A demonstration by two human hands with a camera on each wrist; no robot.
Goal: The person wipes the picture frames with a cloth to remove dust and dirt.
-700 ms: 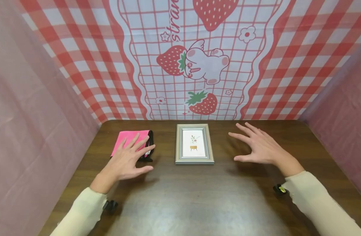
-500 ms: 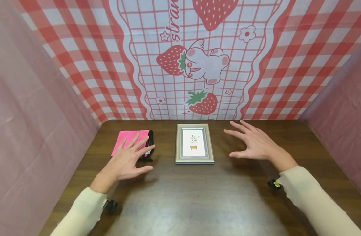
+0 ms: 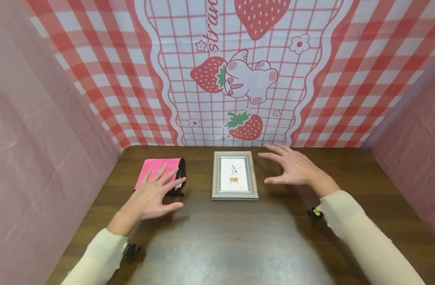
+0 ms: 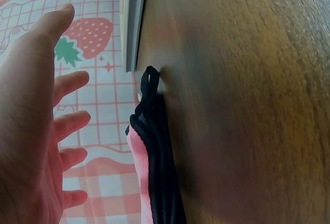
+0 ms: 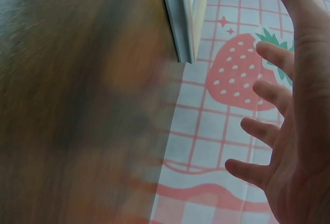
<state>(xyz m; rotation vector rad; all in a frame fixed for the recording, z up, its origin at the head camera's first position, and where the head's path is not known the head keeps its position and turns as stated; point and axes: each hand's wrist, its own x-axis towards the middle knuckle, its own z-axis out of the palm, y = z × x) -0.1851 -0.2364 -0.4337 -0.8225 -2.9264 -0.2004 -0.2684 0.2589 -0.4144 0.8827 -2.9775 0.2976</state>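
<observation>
Picture frame point(image 3: 235, 175) lies face-up, its steadiness apparently owed to the table point(image 3: 221, 237), since left hand point(image 3: 151, 198), above pink folded item point(image 3: 154, 164), and right hand point(image 3: 295, 168), beside the frame, grip nothing, all 10 fingers spread.

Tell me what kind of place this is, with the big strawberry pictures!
Probably a little curtained-off table booth, maybe set up for filming: there's a brown wood-grain table, a strawberry-print cloth hanging behind it, and plain pink cloth on both sides.
</observation>
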